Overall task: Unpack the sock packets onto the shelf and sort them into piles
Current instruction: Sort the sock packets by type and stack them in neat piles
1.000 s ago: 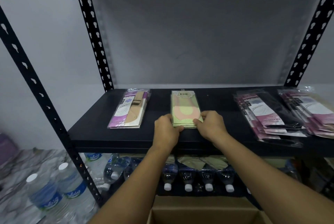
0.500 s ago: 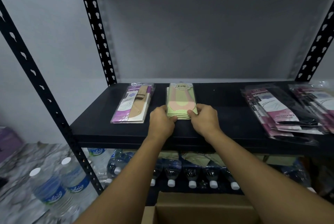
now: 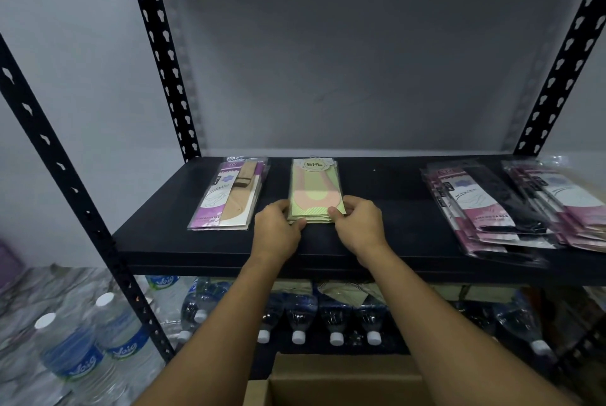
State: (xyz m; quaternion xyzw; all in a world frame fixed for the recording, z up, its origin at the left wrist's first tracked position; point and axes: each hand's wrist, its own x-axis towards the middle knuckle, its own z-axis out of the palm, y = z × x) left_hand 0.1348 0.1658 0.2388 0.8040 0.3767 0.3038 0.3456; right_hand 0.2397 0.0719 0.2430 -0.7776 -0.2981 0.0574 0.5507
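Observation:
A small stack of green sock packets (image 3: 314, 189) with a pink sock shape and an "ENE" label lies on the black shelf (image 3: 377, 241), left of centre. My left hand (image 3: 277, 228) grips its near left corner. My right hand (image 3: 357, 225) pinches its near right corner, thumb on top. To the left lies a pile of purple packets (image 3: 229, 196) with beige socks. At the right are two spread piles of pink packets, one with black socks (image 3: 485, 209) and one (image 3: 564, 205) at the frame edge.
An open cardboard box (image 3: 341, 382) stands below my arms. Water bottles (image 3: 105, 343) lie on the lower level and floor at left. Black slotted uprights (image 3: 164, 55) frame the shelf. A grey wall backs it.
The view has shifted a little. Both hands stay on the near corners of the green stack, which sits in about the same place on the shelf.

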